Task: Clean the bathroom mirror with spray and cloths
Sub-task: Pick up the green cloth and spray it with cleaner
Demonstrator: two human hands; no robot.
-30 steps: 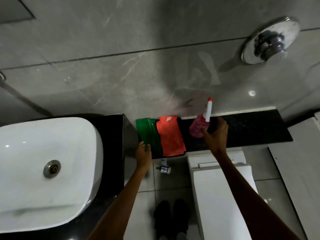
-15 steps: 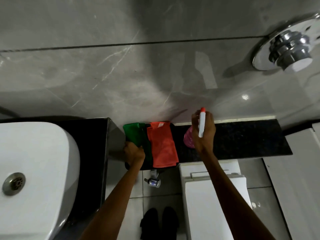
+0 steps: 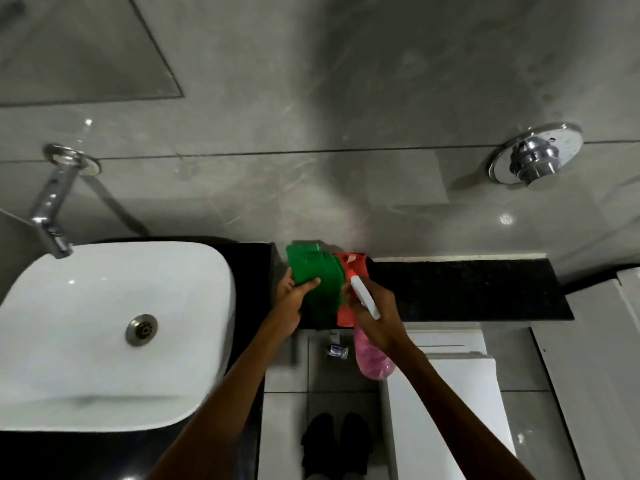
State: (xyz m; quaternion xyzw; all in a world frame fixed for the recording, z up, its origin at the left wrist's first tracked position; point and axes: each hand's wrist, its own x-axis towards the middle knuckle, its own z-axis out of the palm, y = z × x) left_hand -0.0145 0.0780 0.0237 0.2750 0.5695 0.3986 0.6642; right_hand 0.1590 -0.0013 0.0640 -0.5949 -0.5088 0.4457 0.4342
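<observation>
Gripping green cloth [image 3: 313, 271] in left hand [image 3: 289, 301], right hand [image 3: 375, 315] clamped round tilted spray bottle [image 3: 369, 336]; orange cloth [image 3: 348, 311] beneath, sink [image 3: 86, 306] beside.

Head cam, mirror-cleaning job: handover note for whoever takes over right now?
Left hand: gripping the folded green cloth, lifted off the black stone ledge.
Right hand: holding the pink spray bottle with white nozzle, nozzle aimed at the green cloth.
Orange cloth: lying on the ledge, partly behind the hands.
Done: cloth and spray picked up.
Left: no wiping of the mirror visible; whether the cloth is wetted cannot be told. Spray, wipe, then dry.
</observation>
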